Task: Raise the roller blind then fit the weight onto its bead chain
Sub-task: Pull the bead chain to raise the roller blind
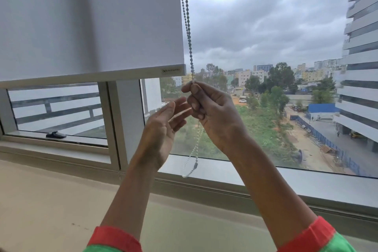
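Note:
A white roller blind (92, 20) covers the upper left of the window, its bottom bar (98, 76) hanging a little above the lower pane. The bead chain (187, 18) runs down along the blind's right edge. My right hand (212, 112) is shut on the bead chain just below the bar's level. Under that hand the chain's loop (194, 155) dangles in front of the glass, with a small connector on it. My left hand (161, 127) is open, palm up, fingers spread, just left of the right hand and touching nothing. No weight is visible.
A beige sill (51, 200) runs along the bottom below the window frame (122, 120). A black window handle (55, 135) sits on the lower left frame. Outside the glass are buildings and trees.

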The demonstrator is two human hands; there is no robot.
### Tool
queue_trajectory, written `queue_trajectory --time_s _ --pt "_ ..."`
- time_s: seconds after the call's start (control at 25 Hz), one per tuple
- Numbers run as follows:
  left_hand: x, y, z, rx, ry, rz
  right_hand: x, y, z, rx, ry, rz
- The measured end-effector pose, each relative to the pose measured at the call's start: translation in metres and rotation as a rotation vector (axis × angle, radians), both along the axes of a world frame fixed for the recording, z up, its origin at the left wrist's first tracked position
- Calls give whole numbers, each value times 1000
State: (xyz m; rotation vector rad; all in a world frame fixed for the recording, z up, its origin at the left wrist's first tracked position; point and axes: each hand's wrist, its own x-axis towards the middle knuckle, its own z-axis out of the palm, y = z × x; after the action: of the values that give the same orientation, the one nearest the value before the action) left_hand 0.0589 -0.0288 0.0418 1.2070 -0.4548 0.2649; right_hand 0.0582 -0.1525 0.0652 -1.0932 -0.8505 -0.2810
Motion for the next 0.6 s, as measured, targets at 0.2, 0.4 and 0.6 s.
queue_trajectory --time_s 0.2,0.4,0.6 --pt "-5 -9 76 -99 -167 -48 2 -8 -35 -26 63 -23" --pt "-9 -25 121 -65 -241 -61 1 -2 -55 -23 62 76" --pt "-6 -28 121 -158 -231 21 5 2 -56 -77 46 48"
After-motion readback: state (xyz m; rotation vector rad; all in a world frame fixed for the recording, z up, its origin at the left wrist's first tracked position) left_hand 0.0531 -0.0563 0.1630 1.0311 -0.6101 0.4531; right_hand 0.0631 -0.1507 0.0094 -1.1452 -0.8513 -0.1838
